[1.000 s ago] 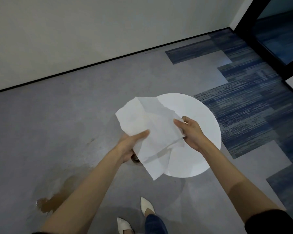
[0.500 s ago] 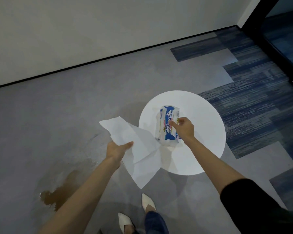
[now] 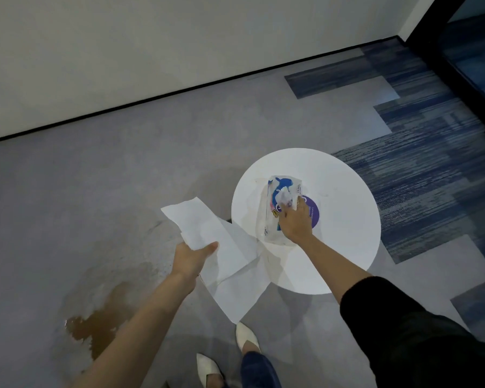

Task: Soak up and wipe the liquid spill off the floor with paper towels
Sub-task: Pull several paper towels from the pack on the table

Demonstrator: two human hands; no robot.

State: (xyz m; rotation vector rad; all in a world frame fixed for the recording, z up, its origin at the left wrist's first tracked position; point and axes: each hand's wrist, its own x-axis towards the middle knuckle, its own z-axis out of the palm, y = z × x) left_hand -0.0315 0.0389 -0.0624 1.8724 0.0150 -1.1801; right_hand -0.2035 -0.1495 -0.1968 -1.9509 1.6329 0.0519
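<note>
L hand fingers clamp paper towel; R hand fingers pinch next sheet from pack on table. I'd pull slowly, steadying pack.

The left hand is held out in front at about waist height, arm bare and nearly straight, thumb on top and fingers closed in a pinch on a sheet of paper towel that hangs open below it. The right hand reaches further forward and down, palm facing down, fingertips bunched on a tissue at the top of the towel pack. The right forearm is bare, with a dark sleeve above the elbow.
</note>
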